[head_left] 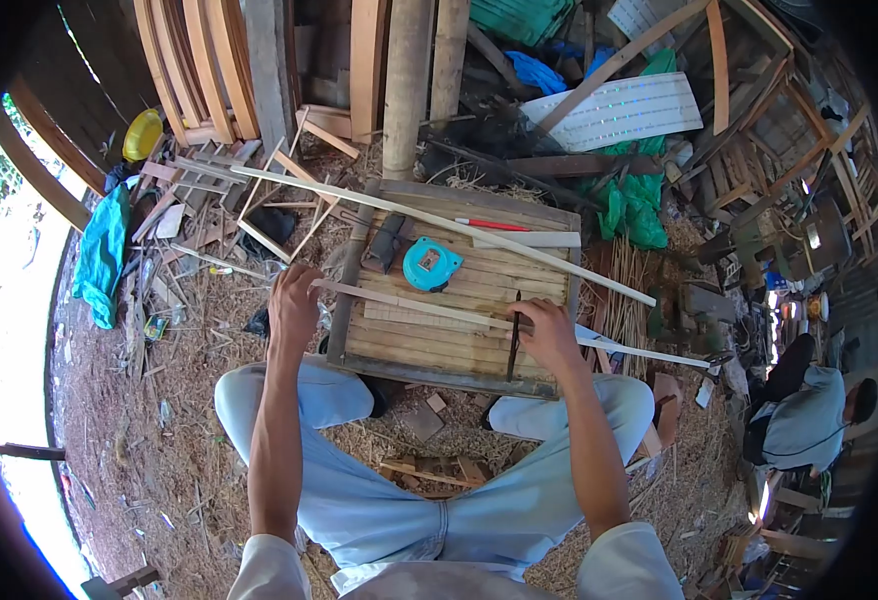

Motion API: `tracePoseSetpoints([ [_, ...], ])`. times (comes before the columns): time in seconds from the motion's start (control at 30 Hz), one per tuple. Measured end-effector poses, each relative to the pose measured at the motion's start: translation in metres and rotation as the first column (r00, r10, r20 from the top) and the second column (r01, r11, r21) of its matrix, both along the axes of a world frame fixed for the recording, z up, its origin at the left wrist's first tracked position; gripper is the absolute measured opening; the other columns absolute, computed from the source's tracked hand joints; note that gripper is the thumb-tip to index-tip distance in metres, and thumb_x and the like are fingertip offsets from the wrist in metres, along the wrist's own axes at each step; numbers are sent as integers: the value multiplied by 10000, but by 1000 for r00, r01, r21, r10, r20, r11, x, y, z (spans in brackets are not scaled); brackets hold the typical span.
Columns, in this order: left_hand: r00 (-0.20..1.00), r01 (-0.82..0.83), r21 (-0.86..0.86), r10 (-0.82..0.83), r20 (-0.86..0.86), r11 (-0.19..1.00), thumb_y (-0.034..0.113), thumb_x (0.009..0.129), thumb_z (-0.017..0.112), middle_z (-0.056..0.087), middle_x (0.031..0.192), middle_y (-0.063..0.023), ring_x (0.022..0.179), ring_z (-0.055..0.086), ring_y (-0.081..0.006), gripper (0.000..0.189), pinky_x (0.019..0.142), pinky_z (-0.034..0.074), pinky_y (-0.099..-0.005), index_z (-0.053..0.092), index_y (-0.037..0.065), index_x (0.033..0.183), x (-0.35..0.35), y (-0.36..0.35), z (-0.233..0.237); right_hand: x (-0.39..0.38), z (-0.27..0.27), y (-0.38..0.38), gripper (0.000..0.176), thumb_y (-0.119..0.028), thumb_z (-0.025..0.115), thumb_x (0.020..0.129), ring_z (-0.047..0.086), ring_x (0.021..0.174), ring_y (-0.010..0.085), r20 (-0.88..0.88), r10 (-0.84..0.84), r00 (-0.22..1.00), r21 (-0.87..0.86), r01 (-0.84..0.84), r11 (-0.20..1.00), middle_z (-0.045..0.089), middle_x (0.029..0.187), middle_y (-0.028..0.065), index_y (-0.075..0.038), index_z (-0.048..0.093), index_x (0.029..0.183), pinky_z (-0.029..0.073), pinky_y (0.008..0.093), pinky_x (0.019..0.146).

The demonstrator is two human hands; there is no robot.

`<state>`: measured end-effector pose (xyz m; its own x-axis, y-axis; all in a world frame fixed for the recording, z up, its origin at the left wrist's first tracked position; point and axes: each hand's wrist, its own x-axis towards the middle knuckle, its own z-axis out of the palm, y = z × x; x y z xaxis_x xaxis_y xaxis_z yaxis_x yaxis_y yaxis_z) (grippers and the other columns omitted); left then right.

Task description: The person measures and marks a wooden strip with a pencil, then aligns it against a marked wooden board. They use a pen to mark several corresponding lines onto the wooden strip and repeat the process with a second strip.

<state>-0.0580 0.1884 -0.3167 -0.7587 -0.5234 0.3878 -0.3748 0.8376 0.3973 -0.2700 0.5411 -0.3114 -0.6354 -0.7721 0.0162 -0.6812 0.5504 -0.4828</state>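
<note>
While the left hand [294,300] pinches the thin wooden strip [409,303] at the tabletop's [439,348] left edge, the right hand [549,335] grips a slim dark tool [514,345] against it; pressing the strip flat should steady the stroke.

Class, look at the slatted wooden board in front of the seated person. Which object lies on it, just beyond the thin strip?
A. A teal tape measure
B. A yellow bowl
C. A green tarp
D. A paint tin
A: the teal tape measure lies on the slatted wooden board, just past the thin strip whose end the left hand grips.
</note>
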Motion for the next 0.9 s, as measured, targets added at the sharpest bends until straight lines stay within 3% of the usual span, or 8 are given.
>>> tracePoseSetpoints([
  [0.13, 997, 81, -16, -81, 18, 997, 9, 759, 743, 668, 1065, -107, 1053, 611, -335, 257, 997, 440, -459, 709, 67, 1007, -4, 4, -5, 2, -3, -4, 335, 10, 706, 761, 626, 1072, 321, 170, -20, 985, -43, 28, 999, 687, 1086, 100, -102, 697, 1076, 457, 474, 949],
  [0.27, 982, 181, 16, -181, 48, 983, 49, 750, 763, 668, 1062, -105, 1071, 606, -341, 299, 1029, 418, -470, 707, 69, 1043, -10, 16, -7, 3, -6, -7, 323, 35, 691, 753, 633, 1057, 328, 90, 19, 996, -75, -12, 997, 693, 1069, 99, -93, 707, 1049, 470, 466, 932],
  [0.3, 978, 204, -42, -202, 46, 978, 47, 755, 757, 663, 1049, -101, 1053, 607, -340, 301, 1014, 425, -458, 709, 71, 1051, -12, 21, -8, 4, -5, -8, 336, 41, 687, 749, 629, 1062, 321, 42, 43, 998, -84, -39, 996, 692, 1063, 93, -97, 706, 1054, 462, 460, 939],
  [0.43, 983, 178, -27, -177, 43, 984, 41, 762, 751, 654, 1027, -98, 1029, 608, -329, 294, 976, 440, -449, 714, 76, 1052, -20, 31, -7, 1, -3, -9, 371, 80, 674, 743, 628, 1023, 319, -62, 26, 998, -103, -32, 994, 682, 1028, 85, -109, 689, 1062, 440, 462, 944],
  [0.5, 966, 260, 5, -260, 11, 966, 59, 774, 756, 647, 1015, -85, 1011, 608, -311, 273, 927, 453, -443, 719, 84, 1043, -22, 33, -6, -9, -9, -5, 375, 66, 664, 738, 613, 1053, 288, -221, -51, 974, -73, 35, 997, 688, 1030, 70, -130, 712, 1054, 424, 444, 952],
  [0.6, 956, 294, 89, -294, -6, 952, 98, 779, 771, 642, 1011, -69, 1010, 605, -294, 256, 906, 455, -438, 723, 89, 1031, -26, 41, -7, -17, -10, 0, 385, 65, 668, 734, 610, 1051, 286, -301, -146, 942, -93, 123, 988, 689, 1032, 65, -136, 710, 1059, 425, 458, 953],
  [0.77, 958, 286, 57, -287, 21, 957, 140, 781, 784, 644, 1020, -53, 1016, 597, -284, 290, 904, 452, -428, 715, 92, 1059, -27, 44, -11, -14, -1, -3, 435, 49, 688, 752, 600, 1047, 307, -284, -171, 943, -155, 130, 979, 673, 1061, 88, -124, 661, 1151, 418, 476, 952],
  [0.9, 952, 305, 54, -307, 18, 951, 146, 786, 785, 647, 1025, -54, 1021, 595, -278, 308, 907, 448, -424, 705, 93, 1079, -27, 45, -2, -11, -2, -11, 323, -33, 671, 873, 611, 1023, 338, -226, -150, 963, -283, 82, 956, 665, 1093, 115, -93, 636, 1188, 442, 472, 921],
])
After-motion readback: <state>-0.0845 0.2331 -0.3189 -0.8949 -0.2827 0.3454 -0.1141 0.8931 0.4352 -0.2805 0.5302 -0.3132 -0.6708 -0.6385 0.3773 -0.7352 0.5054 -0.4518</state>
